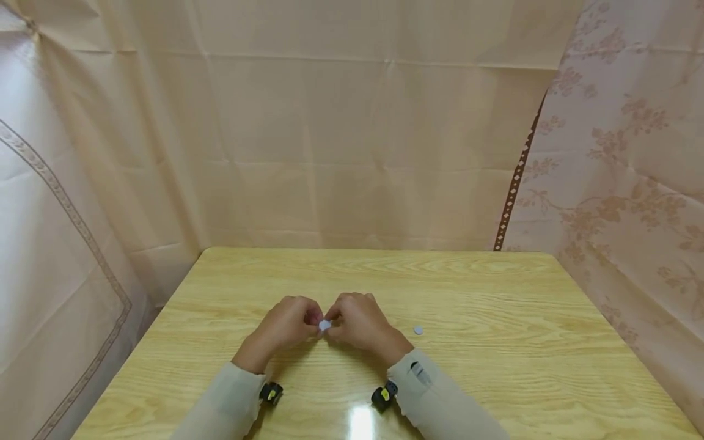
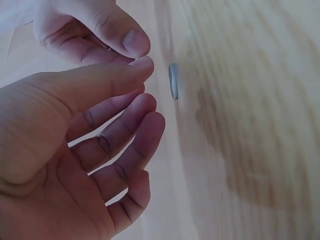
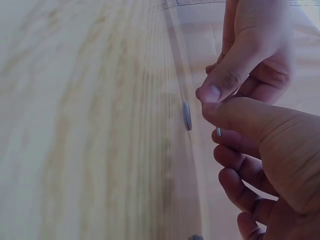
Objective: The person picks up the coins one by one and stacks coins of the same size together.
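Observation:
In the head view my left hand (image 1: 288, 321) and right hand (image 1: 357, 321) meet fingertip to fingertip at a small white piece (image 1: 325, 326). Both hands pinch at it with thumb and forefinger. My left hand (image 2: 85, 135) has its other fingers loosely bent in the left wrist view, and its thumb tip meets the other thumb. The fingertips mostly hide the pinched piece; a pale sliver (image 3: 218, 132) shows by the forefinger of my right hand (image 3: 270, 150). Beyond the fingertips, a thin round disc (image 3: 187, 116) lies on the table.
A second flat white disc (image 1: 418, 330) lies on the wooden table (image 1: 495, 366), right of my right hand. Beige cloth (image 1: 357, 153) hangs behind the table's far edge. Patterned cloth (image 1: 632, 183) hangs on the right.

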`<state>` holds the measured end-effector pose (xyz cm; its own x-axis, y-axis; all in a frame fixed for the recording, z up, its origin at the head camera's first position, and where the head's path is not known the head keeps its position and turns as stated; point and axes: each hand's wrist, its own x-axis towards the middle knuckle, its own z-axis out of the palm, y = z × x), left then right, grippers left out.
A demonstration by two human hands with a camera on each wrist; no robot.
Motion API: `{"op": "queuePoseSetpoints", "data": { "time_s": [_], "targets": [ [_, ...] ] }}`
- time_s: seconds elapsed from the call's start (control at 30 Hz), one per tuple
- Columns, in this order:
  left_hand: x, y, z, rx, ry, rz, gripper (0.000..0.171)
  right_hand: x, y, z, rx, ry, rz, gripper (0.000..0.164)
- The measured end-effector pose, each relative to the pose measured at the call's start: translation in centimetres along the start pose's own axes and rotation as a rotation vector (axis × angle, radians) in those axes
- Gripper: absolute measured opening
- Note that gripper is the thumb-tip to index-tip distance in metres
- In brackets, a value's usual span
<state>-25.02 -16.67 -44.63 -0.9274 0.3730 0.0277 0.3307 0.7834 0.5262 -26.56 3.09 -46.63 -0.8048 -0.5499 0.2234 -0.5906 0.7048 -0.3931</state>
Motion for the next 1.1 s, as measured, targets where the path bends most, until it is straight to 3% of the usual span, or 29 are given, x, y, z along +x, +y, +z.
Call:
{"op": "queuePoseSetpoints", "data": {
  "time_s": [0.33,0.8,0.93,1.1],
  "targets": [
    [0.1,0.1,-0.3,-0.058,-0.036,0.029,0.012,-0.5,0.3,-0.7,0.081,0.003,-0.078,0.016],
    [-0.3,0.9,-0.2,-0.151,-0.084,0.090,0.010,-2.3,1.0,-1.9,0.194,-0.010,-0.083,0.011],
    [-0.6,1.3,-0.1,-0.082,-0.048,0.053,0.013,-3.0,1.2,-2.4,0.176,-0.044,-0.043,0.008],
    [-0.2,1.4,-0.3,0.033,-0.001,-0.006,0.014,-3.1,1.8,-2.9,0.064,-0.031,0.024,0.013]
  ]
}}
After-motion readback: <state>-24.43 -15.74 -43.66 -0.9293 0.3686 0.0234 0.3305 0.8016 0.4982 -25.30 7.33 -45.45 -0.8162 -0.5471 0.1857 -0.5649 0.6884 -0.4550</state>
